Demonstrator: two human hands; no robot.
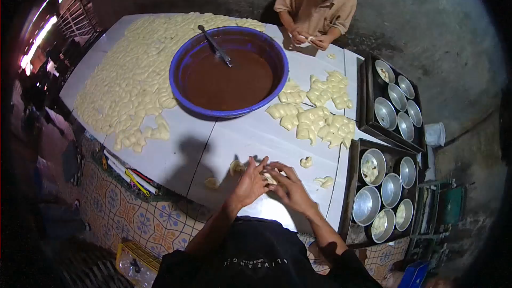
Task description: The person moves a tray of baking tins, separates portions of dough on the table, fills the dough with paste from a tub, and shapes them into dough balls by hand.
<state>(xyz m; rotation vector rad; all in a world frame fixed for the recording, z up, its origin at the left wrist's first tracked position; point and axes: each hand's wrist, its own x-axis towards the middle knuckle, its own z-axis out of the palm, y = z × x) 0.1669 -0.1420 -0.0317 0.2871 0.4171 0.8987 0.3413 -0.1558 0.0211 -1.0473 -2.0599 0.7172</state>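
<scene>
Low over the white table, a small pale dough piece (270, 179) is between my two hands, partly covered by fingers. My left hand (249, 185) holds it from the left, palm turned inward. My right hand (292, 189) has its curled fingers over the other side. Near my left hand lie two small dough lumps, one (236, 167) just behind it and one (212, 183) further left. To the right of my right hand are a dough lump (305, 162) and a flatter dough scrap (324, 182).
A blue basin (177, 93) of brown filling (226, 80) holds a spoon (216, 48). Dough pieces (128, 74) cover the table's left; dough clusters (314, 122) lie right. Two dark trays (349, 218) carry round tins (367, 205), some with dough. Opposite, a person (317, 5) handles dough.
</scene>
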